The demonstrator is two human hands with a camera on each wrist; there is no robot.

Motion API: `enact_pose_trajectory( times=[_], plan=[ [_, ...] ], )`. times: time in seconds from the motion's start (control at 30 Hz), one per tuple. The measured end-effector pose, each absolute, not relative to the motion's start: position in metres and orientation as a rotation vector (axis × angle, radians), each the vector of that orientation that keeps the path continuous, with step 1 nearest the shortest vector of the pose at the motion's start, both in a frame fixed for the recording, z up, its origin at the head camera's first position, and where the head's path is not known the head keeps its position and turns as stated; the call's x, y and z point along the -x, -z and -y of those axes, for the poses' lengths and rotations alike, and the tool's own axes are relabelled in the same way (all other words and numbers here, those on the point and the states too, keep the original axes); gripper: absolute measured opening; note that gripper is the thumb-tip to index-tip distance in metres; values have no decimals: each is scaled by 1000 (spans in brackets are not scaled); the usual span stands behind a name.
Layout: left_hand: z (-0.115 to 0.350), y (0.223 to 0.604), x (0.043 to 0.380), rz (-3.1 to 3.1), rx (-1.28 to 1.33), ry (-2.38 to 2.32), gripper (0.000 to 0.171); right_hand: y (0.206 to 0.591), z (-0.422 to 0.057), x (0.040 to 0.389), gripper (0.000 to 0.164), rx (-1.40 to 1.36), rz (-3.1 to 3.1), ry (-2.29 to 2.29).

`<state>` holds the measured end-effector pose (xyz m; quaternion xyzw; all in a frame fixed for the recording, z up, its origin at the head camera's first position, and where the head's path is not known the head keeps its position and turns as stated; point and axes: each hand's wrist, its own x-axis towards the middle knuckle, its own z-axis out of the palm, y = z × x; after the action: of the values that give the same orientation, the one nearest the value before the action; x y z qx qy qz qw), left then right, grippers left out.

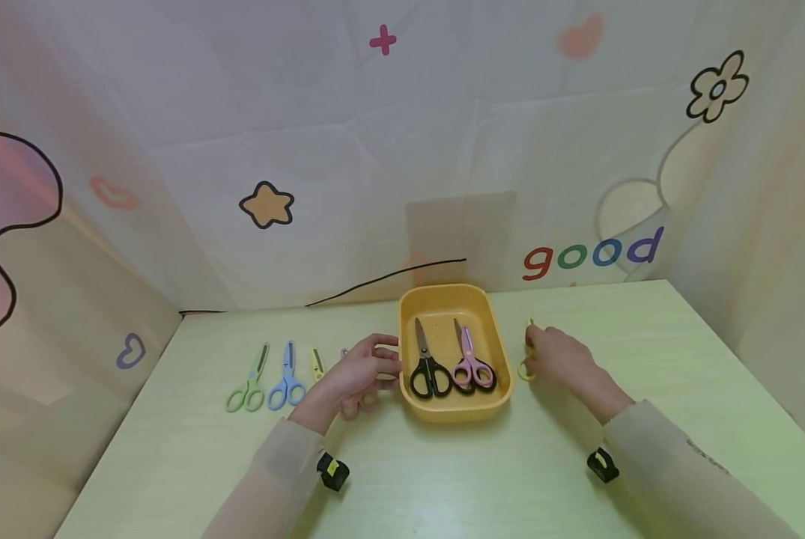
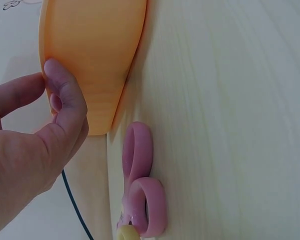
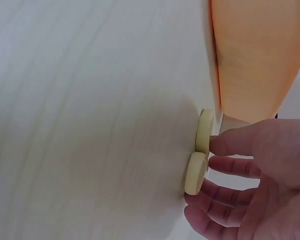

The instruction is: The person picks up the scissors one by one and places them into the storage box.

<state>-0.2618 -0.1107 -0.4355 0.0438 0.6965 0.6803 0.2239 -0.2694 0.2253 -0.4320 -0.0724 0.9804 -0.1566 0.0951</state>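
Observation:
My left hand [image 1: 368, 367] is at the left side of a yellow plastic tray [image 1: 456, 415], its thumb and a finger pinching the rim in the left wrist view. Inside the tray lie black scissors [image 1: 424, 352] and pink scissors [image 1: 467, 348], the pink pair on top of another black-handled pair. Right of the tray, my right hand [image 1: 564, 359] pinches yellow scissors [image 1: 526, 372] by the handle area. Their two finger loops [image 3: 195, 172] show at the fingertips in the right wrist view. The blades are mostly hidden behind the hand.
Left of the tray, green scissors [image 1: 254, 382], blue scissors [image 1: 287, 382] and yellow scissors [image 1: 317, 362] lie in a row. Another pink pair [image 2: 147, 207] lies beneath my left hand. A printed curtain [image 1: 348, 165] hangs behind the table [image 1: 409, 479].

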Motion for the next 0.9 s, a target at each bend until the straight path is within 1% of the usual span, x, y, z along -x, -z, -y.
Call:
enact_pose_trajectory(
  times=[0.2,0.47,0.73,0.9],
  plan=[
    [110,436,262,-1929,-92,-1875,49,437,-227,270,31,191,-2956,491],
    [110,438,263,-1924,-109,-1882,49,441,-220,263,47,115,-2973,488],
    [111,437,263,-1923,-100,-1875,49,443,-215,259,45,154,-2960,445],
    [111,436,262,-1923,-90,-1872,49,444,-215,258,41,150,-2942,435]
  ],
)
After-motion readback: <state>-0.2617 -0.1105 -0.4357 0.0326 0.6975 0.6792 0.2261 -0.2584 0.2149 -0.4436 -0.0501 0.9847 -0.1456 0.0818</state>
